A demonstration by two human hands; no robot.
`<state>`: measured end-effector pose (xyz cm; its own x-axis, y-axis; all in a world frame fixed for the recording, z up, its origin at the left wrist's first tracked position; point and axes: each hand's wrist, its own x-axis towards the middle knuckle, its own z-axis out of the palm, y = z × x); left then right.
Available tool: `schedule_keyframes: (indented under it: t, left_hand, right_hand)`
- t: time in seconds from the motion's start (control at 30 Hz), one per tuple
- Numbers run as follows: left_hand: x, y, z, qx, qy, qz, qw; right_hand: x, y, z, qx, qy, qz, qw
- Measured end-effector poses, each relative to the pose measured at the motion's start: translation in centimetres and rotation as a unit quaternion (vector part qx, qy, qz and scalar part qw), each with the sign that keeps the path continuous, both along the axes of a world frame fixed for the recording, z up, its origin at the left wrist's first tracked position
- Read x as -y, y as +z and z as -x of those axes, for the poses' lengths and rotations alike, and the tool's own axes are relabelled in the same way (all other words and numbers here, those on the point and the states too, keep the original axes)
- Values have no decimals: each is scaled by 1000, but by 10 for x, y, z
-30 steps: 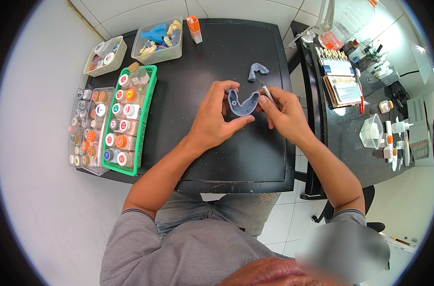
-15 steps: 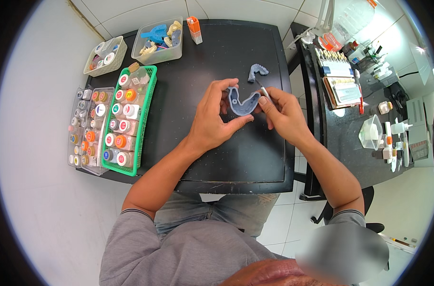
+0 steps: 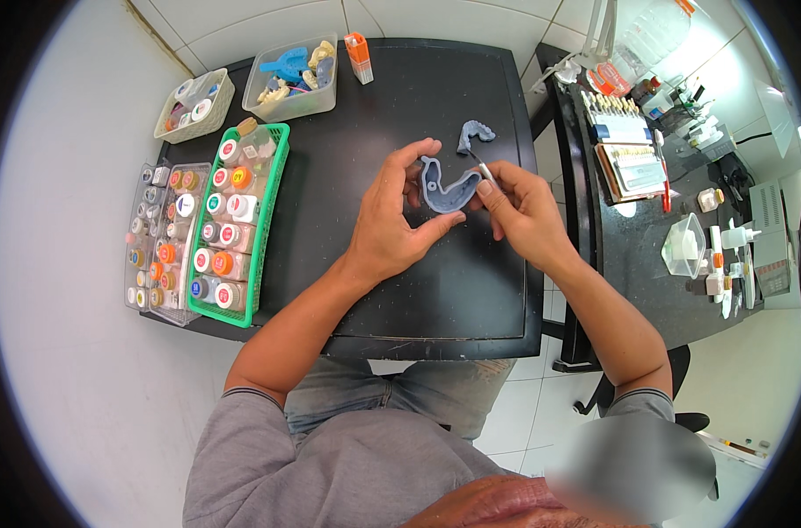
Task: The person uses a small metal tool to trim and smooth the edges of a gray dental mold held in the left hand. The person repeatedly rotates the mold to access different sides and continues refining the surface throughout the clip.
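Observation:
Over the middle of the black table, my left hand point(image 3: 392, 204) is closed round the left side of a grey-blue, horseshoe-shaped dental model point(image 3: 444, 199), its hollow side up. The thumb presses on the near edge while the fingers curl behind the far left part. My right hand point(image 3: 521, 207) grips a slim tool with a pale handle point(image 3: 487, 174) and a dark, narrow tip pointing away from me. Its fingers lie against the model's right end, partly hidden. Just beyond the tool tip, a smaller curved grey-blue tooth piece point(image 3: 477, 133) rests on the table.
At left stand a green basket point(image 3: 267, 220) of capped bottles and a clear tray point(image 3: 197, 165) with jars. Farther back are a small basket point(image 3: 167, 135), a plastic bin point(image 3: 288, 107) of dental models and an orange-white box point(image 3: 359, 58). A side bench point(image 3: 633, 290) holds supplies at right.
Both hands keep nearly the same hold on the model and tool. The tool tip has shifted very slightly; the whole picture has moved down a little.

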<state>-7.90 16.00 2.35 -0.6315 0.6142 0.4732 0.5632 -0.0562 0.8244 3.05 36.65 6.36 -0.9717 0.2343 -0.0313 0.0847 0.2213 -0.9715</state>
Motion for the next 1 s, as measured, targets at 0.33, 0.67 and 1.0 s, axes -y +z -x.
schedule_keyframes:
  t: [0.33, 0.67, 1.0]
  left_hand:
    - [-2, 0, 0, -4, 11, -18, 1000]
    - [-1, 0, 2, 44, -16, -30, 998]
    - [-1, 2, 1, 43, -13, -24, 999]
  right_hand:
    - [2, 1, 0, -25, -8, 47, 999]
    - [-4, 0, 1, 6, -4, 73, 997]
    - [-4, -1, 2, 10, -6, 71, 997]
